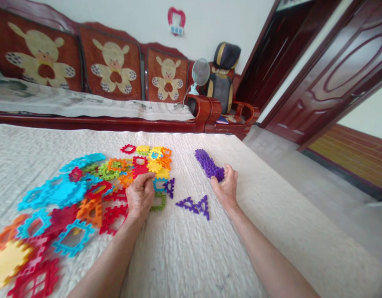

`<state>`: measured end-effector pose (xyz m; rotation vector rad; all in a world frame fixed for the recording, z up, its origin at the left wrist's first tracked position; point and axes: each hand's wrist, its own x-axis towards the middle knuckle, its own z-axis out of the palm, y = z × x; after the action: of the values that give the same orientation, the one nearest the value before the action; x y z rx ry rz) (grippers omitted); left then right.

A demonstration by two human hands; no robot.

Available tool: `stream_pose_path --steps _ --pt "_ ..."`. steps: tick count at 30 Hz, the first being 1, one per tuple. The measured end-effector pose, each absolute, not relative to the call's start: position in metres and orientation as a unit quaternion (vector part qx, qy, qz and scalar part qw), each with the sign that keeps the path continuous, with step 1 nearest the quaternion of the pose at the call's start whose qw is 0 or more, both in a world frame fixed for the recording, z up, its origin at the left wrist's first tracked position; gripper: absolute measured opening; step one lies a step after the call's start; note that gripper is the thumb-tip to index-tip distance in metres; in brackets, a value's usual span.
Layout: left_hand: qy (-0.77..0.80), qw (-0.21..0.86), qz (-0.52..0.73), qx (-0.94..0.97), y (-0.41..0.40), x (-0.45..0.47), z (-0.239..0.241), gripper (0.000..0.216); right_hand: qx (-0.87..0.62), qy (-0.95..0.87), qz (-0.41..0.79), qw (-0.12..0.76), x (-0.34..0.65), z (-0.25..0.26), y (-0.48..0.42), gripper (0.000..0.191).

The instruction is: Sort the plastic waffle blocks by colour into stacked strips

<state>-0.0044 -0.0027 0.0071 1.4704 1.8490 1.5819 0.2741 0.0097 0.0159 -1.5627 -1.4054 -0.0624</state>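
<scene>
My right hand (227, 186) has its thumb and fingers around the near end of a row of purple toothed building pieces (207, 163), tightly stacked on the table. Over the right edge of the colourful pile is my left hand (141, 192), its fingers curled closed; what they hold, if anything, is hidden. Close beside that hand lie a purple triangle piece (169, 188), a blue frame piece (160, 184) and a green frame piece (159, 202). Two more purple triangles (187, 204) (203, 207) rest between my hands, nearer to me.
Blue (68, 190), red (38, 283), orange (90, 210) and yellow toothed pieces (10, 263) spread over the left of the cloth-covered table (178, 256). Behind it stand a wooden sofa (116, 123), a small fan (200, 72) and a chair (224, 89).
</scene>
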Motion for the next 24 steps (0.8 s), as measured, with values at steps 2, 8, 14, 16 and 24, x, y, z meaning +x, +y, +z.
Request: stream_pose_path --steps 2,8,14,16,24 --pt "0.644 0.150 0.548 0.513 -0.003 -0.004 0.007 0.028 -0.650 -0.590 -0.031 0.478 0.272 0.013 0.009 0.064" --pt "0.641 0.148 0.553 0.511 -0.002 -0.004 0.007 0.029 -0.668 -0.600 -0.048 0.437 0.272 0.010 0.009 0.068" --pt "0.641 0.154 0.556 0.506 -0.002 -0.003 0.009 0.028 -0.578 -0.659 -0.081 0.474 0.260 0.024 -0.002 0.062" --pt "0.639 0.151 0.559 0.506 -0.002 -0.002 0.010 0.027 -0.524 -0.707 -0.047 0.472 0.247 0.031 -0.009 0.052" --pt "0.628 0.165 0.566 0.508 0.000 -0.002 0.006 0.027 -0.421 -0.869 0.137 0.222 0.218 0.050 -0.027 0.039"
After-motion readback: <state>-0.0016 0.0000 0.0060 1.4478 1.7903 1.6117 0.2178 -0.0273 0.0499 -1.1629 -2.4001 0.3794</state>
